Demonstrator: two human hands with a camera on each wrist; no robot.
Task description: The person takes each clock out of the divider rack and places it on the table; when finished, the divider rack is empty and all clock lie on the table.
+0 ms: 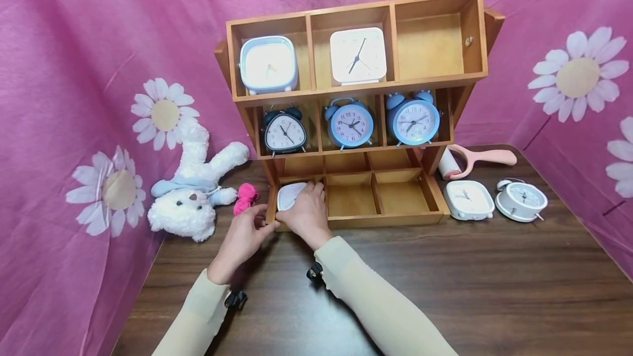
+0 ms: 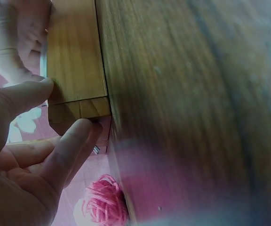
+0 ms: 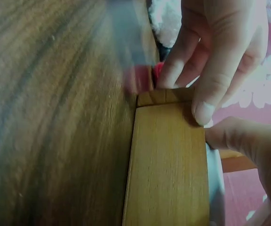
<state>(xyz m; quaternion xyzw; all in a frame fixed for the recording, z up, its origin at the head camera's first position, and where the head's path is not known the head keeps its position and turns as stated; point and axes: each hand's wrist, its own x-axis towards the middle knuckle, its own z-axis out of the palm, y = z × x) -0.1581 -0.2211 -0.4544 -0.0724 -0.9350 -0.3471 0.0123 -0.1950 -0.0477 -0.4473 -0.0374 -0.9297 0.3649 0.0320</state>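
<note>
Gripping a white rounded clock [image 1: 288, 195] right there in the bottom-left compartment of the tiered wooden shelf [image 1: 366, 221]
Holds the clock with the curled right hand [image 1: 309, 212], partly covering its face, with thumb at the compartment's front edge; pinches the shelf's front-left corner with the left hand [image 1: 244, 238], pressing thumb to the front board and fingers to the side, and all this near the bright pink yarn ball [image 1: 245, 194], just beneath the dark twin-bell clock [image 1: 286, 133] in the middle row
</note>
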